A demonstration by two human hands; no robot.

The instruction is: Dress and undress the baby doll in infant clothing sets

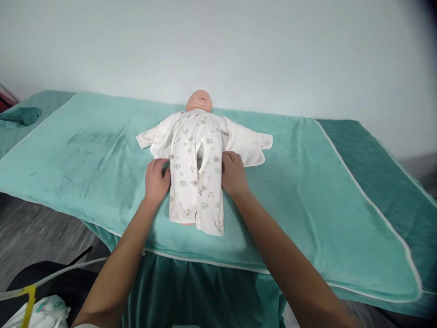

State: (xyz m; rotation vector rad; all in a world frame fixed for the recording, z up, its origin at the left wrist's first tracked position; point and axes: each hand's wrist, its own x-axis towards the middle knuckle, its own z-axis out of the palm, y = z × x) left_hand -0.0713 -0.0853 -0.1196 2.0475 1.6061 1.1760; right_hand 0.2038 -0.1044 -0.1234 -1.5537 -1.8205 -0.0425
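A baby doll (199,100) lies on its back with its head toward the wall. A white printed jacket (244,136) spreads out on both sides of it, sleeves outstretched. Over its front, up to the neck, are white baby pants (184,182) with a bear print and an open crotch. A bit of skin-coloured doll shows at one leg hem. My left hand (157,181) is closed at the pants' left edge, its fingertips partly hidden. Across from it, my right hand (234,172) has curled fingers closed on the right edge, fingertips tucked out of sight.
A light green cloth (283,200) with white piping covers the table over a darker green one (378,155). Behind stands a pale wall (239,54). At lower left are a black chair (75,287), a white tube (64,269) with yellow tape, and a white package (48,312).
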